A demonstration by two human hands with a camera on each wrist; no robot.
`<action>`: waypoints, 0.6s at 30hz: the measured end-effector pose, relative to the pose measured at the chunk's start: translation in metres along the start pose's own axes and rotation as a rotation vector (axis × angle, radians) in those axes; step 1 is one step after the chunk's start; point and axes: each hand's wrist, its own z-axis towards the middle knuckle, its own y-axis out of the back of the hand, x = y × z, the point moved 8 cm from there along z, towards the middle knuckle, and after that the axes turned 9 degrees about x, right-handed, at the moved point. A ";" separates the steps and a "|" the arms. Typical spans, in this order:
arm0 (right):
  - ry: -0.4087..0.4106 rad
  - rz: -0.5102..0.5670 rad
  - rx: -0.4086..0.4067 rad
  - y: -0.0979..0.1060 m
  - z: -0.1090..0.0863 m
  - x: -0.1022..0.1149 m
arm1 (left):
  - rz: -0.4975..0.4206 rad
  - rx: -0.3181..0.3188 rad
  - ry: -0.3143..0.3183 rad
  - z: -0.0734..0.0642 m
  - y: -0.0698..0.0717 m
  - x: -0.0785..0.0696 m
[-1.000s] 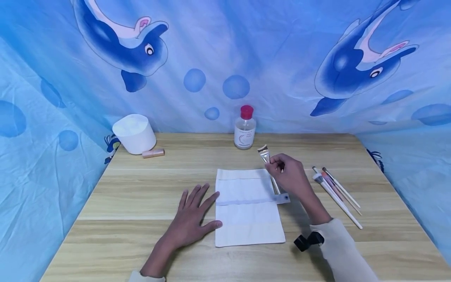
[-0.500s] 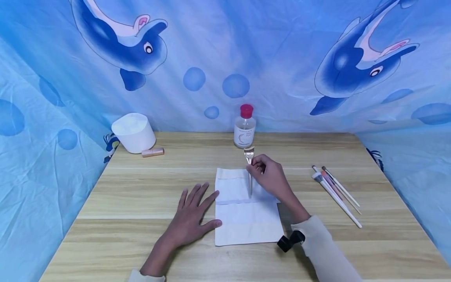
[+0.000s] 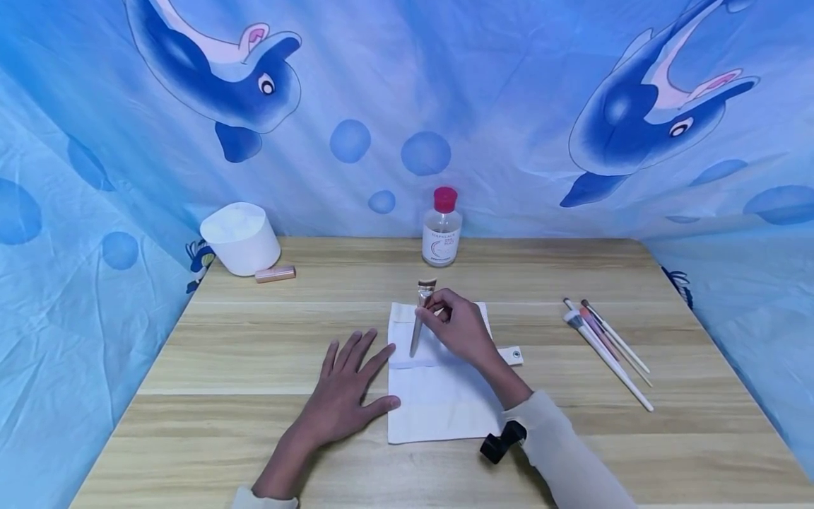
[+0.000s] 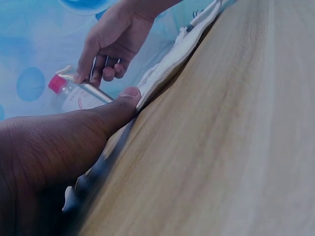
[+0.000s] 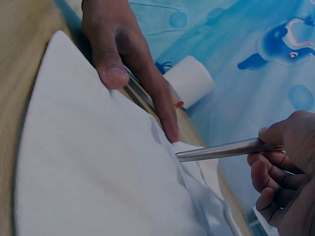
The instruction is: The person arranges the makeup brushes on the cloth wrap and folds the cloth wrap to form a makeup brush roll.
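A white cloth brush pouch lies flat on the table, with a pocket edge across its middle and a snap tab sticking out on the right. My left hand rests spread on the wood, its thumb and index fingertips touching the pouch's left edge. Between thumb and fingers, my right hand pinches a makeup brush, its flat bristles up and away from me. In the right wrist view, the silver handle points down at the pocket edge; whether its tip is inside I cannot tell.
Several more makeup brushes lie loose at the right. A clear bottle with a red cap stands at the back. Back left are a white roll and a small rose-gold tube. A blue dolphin-print curtain surrounds the table.
My right hand has carried the makeup brush leftward from the pouch's right edge to the left part of its pocket edge. My left hand has stayed in place.
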 end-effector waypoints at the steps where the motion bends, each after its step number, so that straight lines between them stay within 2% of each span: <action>1: 0.001 0.004 -0.001 -0.002 0.001 0.000 | 0.001 -0.001 -0.001 0.000 0.000 0.000; 11: -0.005 0.020 0.025 -0.017 0.000 -0.001 | -0.015 0.011 0.008 0.000 -0.002 0.001; 18: -0.009 0.004 0.086 -0.025 0.001 -0.002 | -0.014 0.015 0.014 0.000 -0.001 0.001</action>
